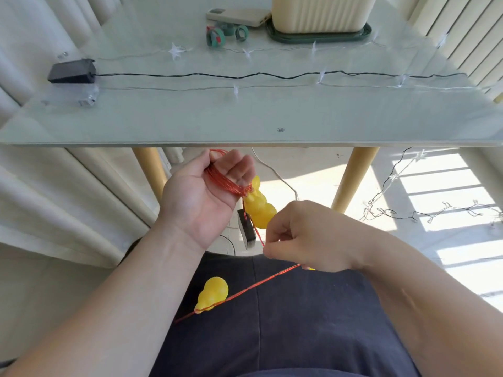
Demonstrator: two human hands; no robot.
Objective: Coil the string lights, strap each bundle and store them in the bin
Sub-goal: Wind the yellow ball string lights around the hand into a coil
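My left hand (pixel 201 197) is palm up below the table edge, with a coil of red wire (pixel 223 178) looped round its curled fingers. A yellow rabbit-shaped light (pixel 258 206) hangs from that coil, and a small black battery box (pixel 246 228) dangles beneath it. My right hand (pixel 307 235) pinches the red wire (pixel 253 287) a little lower right; the strand runs from it across my lap to a second yellow light (pixel 213 292). A cream ribbed bin (pixel 321 14) stands at the table's back on a green tray (pixel 321 36). Several rolled green straps (pixel 226 34) lie to the bin's left.
On the glass table (pixel 245 115) a star light string (pixel 177 50) and a black wire (pixel 245 75) from a black battery box (pixel 73 71) lie stretched out. A clear box (pixel 87 97) and a power bank (pixel 236 16) are there too. More lights (pixel 394 210) trail on the floor at right.
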